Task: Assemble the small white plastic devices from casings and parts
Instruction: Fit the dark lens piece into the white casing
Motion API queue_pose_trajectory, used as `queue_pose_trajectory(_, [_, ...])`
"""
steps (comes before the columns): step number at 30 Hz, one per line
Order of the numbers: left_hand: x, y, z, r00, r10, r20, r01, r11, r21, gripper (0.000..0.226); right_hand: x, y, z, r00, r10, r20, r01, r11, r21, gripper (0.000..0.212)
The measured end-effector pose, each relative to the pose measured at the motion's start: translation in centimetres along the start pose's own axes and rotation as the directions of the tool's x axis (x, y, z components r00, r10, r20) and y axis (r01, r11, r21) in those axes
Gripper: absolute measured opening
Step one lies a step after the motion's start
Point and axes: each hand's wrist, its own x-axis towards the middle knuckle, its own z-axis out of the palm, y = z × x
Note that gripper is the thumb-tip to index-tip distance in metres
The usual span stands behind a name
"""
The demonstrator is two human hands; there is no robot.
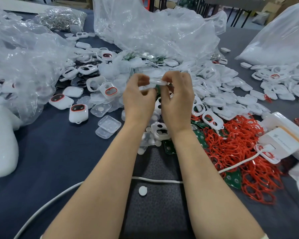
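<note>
"So where is the piece just now?"

"Lifted off the heap, bridged between the two hands. The left hand point(138, 95) has its fingers curled in and pinches one end of the white casing point(157, 81). The right hand point(177, 94) pinches the other end between thumb and fingertips. Neither hand is open at all."

"Is anything being fitted into it?"

"A sliver of green shows just under the casing, between the palms. It may be one of the green boards point(199, 135) like those lying beside the right wrist. I cannot tell whether it is seated."

"What could spoil it?"

"My guess is squeezing before the parts line up. The shell looks thin, and a skewed press could leave a clip unlatched or the insert crooked. The grip is also only at the ends, so a slip would drop it into the loose casings point(223, 100) under and beyond the hands, where it would be hard to tell from the rest."

"And the red rings point(231, 152)?"

"They're tangled, to the outside of the right forearm, so pulling one could drag several along. The white cable point(155, 180) crossing under both forearms might catch an elbow too."
</note>
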Motion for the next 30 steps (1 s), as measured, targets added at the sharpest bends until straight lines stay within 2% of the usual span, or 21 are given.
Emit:
queue_pose_trajectory(1, [0.2,0.4,-0.2,0.986,-0.167,0.024,0.168,0.966,-0.196,0.018,0.0,0.0,-0.1,1.0,-0.015,-0.002,0.015,1.0,-0.003,0.014])
queue_pose_trajectory(2, [0.5,0.6,-0.4,0.946,-0.311,0.095,0.323,0.861,-0.393,0.015,0.0,0.0,-0.1,1.0,-0.031,-0.001,0.031,0.999,-0.01,0.015])
queue_pose_trajectory(3, [0.8,0.6,-0.7,0.905,-0.389,0.175,0.42,0.745,-0.518,0.012,0.1,0.1,-0.1,0.999,-0.047,0.007,0.047,0.999,-0.015,0.015])
queue_pose_trajectory(4, [1.0,0.6,-0.9,0.881,-0.414,0.229,0.467,0.683,-0.562,0.009,0.1,0.1,-0.1,0.998,-0.057,0.022,0.058,0.998,-0.015,0.015])
queue_pose_trajectory(8, [1.0,0.2,-1.1,0.875,-0.425,0.23,0.469,0.631,-0.619,0.004,0.2,0.3,0.2,0.99,-0.018,0.141,0.022,0.999,-0.024,0.014])
queue_pose_trajectory(11, [1.3,0.0,-1.2,0.87,-0.457,0.187,0.455,0.597,-0.66,0.013,0.1,0.3,0.1,0.972,0.037,0.233,-0.024,0.998,-0.056,0.024])
queue_pose_trajectory(14, [1.4,-0.2,-1.2,0.873,-0.444,0.2,0.462,0.625,-0.63,0.014,0.2,0.0,-0.1,0.959,0.177,0.223,-0.201,0.975,0.091,0.018])
queue_pose_trajectory(16, [1.3,-0.1,-1.0,0.875,-0.436,0.209,0.468,0.656,-0.592,0.013,0.5,-0.1,-0.3,0.906,0.356,0.228,-0.41,0.871,0.27,0.011])
queue_pose_trajectory(18, [1.2,0.0,-0.9,0.877,-0.423,0.23,0.475,0.683,-0.555,0.012,0.9,0.1,-0.6,0.828,0.481,0.29,-0.561,0.706,0.432,0.011])
queue_pose_trajectory(22, [1.1,0.2,-1.0,0.878,-0.387,0.282,0.478,0.678,-0.559,0.01,1.3,0.2,-0.9,0.727,0.526,0.44,-0.678,0.45,0.582,0.01])
queue_pose_trajectory(24, [1.0,0.2,-1.2,0.879,-0.37,0.301,0.477,0.666,-0.574,0.01,1.5,0.0,-1.1,0.695,0.524,0.492,-0.703,0.354,0.617,0.011])
queue_pose_trajectory(26, [1.0,0.2,-1.3,0.881,-0.349,0.32,0.474,0.656,-0.587,0.011,1.6,-0.1,-1.2,0.676,0.534,0.509,-0.717,0.314,0.623,0.014])
queue_pose_trajectory(30, [0.9,0.3,-1.2,0.874,-0.343,0.344,0.486,0.634,-0.602,0.009,1.7,-0.2,-1.3,0.671,0.54,0.508,-0.721,0.318,0.615,0.015])
